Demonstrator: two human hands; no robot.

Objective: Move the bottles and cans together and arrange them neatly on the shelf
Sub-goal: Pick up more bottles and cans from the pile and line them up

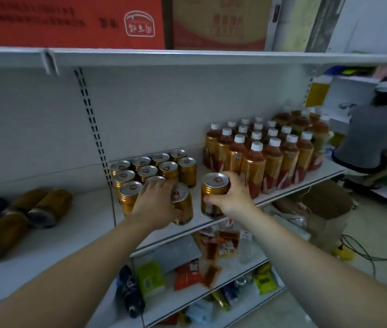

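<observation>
Our left grip point(155, 204) curls round a gold can point(184, 204) at the front right corner of the standing cans point(154, 168) on the shelf point(81, 223). Our right grip point(232, 197) wraps a second can point(212, 192), upright just beside the first and near the white-capped bottles point(265, 152). Other cans point(22, 214) lie on their sides, well apart to the left.
</observation>
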